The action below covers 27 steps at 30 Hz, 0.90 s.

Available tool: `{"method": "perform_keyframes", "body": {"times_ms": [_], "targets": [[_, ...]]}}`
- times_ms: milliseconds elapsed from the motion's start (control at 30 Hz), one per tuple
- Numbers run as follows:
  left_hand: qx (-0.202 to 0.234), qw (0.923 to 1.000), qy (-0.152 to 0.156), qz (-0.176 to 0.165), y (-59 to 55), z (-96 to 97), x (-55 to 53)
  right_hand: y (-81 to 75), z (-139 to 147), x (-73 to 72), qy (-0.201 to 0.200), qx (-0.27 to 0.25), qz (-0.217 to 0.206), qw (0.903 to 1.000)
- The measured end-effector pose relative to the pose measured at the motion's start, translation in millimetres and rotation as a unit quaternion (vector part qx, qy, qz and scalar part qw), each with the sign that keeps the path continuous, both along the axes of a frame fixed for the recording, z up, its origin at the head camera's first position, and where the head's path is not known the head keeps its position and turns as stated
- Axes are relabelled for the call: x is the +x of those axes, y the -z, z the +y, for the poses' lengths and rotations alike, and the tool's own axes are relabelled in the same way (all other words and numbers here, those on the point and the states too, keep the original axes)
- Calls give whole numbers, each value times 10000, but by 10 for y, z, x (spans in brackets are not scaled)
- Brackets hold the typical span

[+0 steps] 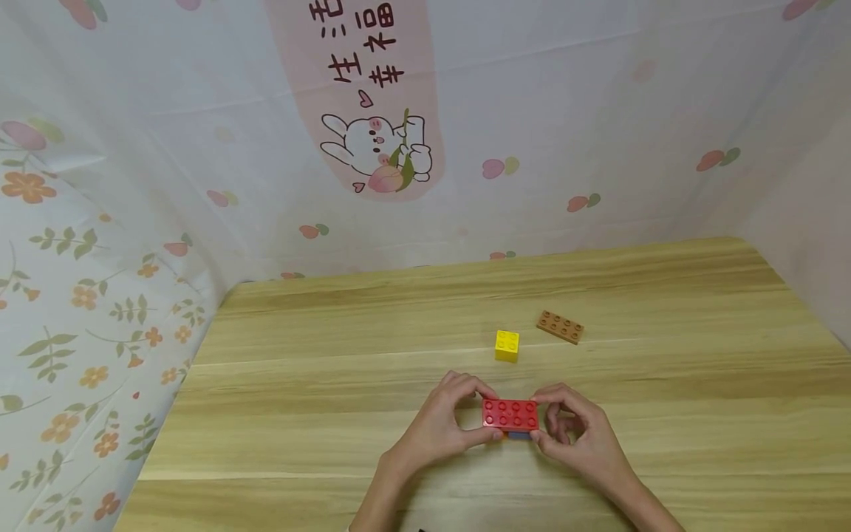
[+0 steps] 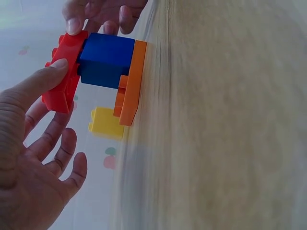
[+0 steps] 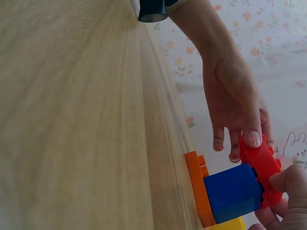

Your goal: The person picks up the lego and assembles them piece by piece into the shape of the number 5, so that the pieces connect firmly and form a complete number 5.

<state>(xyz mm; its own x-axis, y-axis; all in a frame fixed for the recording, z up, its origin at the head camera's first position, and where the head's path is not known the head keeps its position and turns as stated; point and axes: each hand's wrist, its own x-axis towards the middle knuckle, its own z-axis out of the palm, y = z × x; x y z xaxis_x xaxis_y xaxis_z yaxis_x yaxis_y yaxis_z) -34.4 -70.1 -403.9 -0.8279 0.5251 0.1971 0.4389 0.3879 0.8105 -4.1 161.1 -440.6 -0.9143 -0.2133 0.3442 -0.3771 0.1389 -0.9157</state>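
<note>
Both hands hold a red two-by-four toy brick [image 1: 510,415] at its two ends. The left hand [image 1: 435,421] pinches one end between thumb and fingers, its other fingers loosely bent in the left wrist view. At the opposite end, the right hand [image 1: 581,436] pinches with thumb and forefinger. Under the red brick is a blue brick [image 2: 106,60], which sits on a flat orange plate [image 2: 134,84] on the table. The red brick reaches out past the blue one on the left hand's side. Whether red and blue are fully joined I cannot tell.
A yellow two-by-two brick [image 1: 507,346] stands on the wooden table [image 1: 299,384] beyond the hands. Behind it to the right lies a flat brown plate [image 1: 561,326] with studs up. A patterned cloth [image 1: 532,111] hangs along the table's far edge.
</note>
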Motion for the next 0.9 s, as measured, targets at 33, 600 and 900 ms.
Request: {"method": "perform_keyframes", "body": {"times_ms": [33, 600, 900], "targets": [[12, 10000, -1, 7, 0, -1, 2, -3, -2, 1, -15, -8, 7, 10000], [333, 9992, 164, -170, 8, 26, 0, -1, 13, -11, -190, -98, -37, 9998], [384, 9985, 134, -378, -16, 34, 6, -11, -1, -29, -299, -253, -140, 9991]]}}
